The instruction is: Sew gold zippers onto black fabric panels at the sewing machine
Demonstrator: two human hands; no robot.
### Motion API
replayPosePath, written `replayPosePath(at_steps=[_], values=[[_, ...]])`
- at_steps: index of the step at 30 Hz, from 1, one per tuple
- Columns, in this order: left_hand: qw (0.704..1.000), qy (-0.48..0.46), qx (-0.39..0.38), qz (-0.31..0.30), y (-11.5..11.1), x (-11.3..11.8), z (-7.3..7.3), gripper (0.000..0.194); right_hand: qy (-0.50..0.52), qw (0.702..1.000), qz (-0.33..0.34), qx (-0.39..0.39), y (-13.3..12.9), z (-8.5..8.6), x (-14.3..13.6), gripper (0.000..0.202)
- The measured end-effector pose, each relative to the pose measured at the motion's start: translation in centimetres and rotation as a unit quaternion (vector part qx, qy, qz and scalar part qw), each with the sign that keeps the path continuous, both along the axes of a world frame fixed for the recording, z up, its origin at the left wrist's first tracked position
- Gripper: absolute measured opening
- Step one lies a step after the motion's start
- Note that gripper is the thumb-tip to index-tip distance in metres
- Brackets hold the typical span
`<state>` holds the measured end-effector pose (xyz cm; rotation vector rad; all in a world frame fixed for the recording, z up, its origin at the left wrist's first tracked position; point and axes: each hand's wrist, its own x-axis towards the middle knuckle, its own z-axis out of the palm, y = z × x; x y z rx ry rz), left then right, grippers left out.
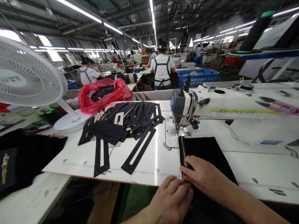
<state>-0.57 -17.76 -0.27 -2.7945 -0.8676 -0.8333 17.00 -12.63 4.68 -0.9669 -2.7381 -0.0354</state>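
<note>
Standing far L, white fan (28, 74), its round base by L edge of white bench (161, 155); below it, lower side bench (35, 199) w/ dark fabric (39, 149). Red plastic bag (105, 99) at back of bench, dark stuff inside. Front of that, messy pile of black slotted strips (109, 129), a few pale pcs mixed in, two strips reaching twd front edge. Printed ruler scale (144, 172) runs along that edge.

Bkgd: big hall, dark roof, long tube lights (79, 11); co-worker (87, 73) seated L, another (162, 68) mid w/ green apron straps, back turned; blue crate (196, 77) just R.

L hand (173, 196) at bench's front edge, fingers curled at lower end of black cloth (207, 152); tips hidden, can't tell grip. Sewing machine (183, 107), grey head, white arm, over bench. Cloth lies flat, top end by presser foot, gold zip (183, 147) along its L side. R hand (205, 177) rests on cloth, fingers narrow, pinching zip.

Pink-handled shears (283, 106) atop machine arm; far R, black thread cones (254, 34) on blue shelf (263, 56).
</note>
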Motion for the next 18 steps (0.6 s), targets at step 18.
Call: replayPosePath(at_steps=[18], values=[[0.998, -0.053, 0.015, 0.012, 0.2, -0.7, -1.2, 0.028, 0.097, 0.978, -0.111, -0.144, 2.1, -0.8, 1.3, 0.016]])
